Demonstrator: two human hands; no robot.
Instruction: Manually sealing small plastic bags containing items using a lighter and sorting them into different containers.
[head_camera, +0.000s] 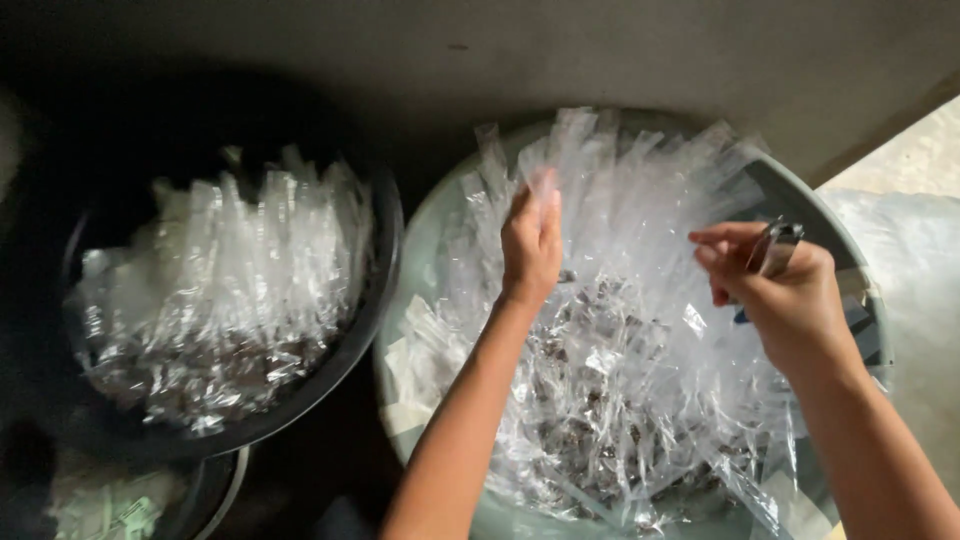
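Counting basins: three round ones show — a large grey-green plastic basin (800, 205) at centre right, a black round basin (385, 260) at left, and part of a third dark basin (215, 490) at the lower left corner.
Packets: too many to count; thin, clear, glossy plastic sachets (640, 180) stand crowded in the grey-green basin, their flat tops fanned upward, dark crumbly filling at their bottoms.
Second heap: the same kind of clear narrow packets (230, 290) fill the black basin.
Hands: two, both bare, over the grey-green basin.
Left hand (532, 240): at frame centre, fingers closed in a pinch on the top of one clear sachet among the heap.
Right hand (790, 295): at right, fingers curled shut around a small shiny metal tool (775, 245); its exact kind cannot be told.
Floor: smooth grey concrete floor (650, 60) across the top, paler at the right edge.
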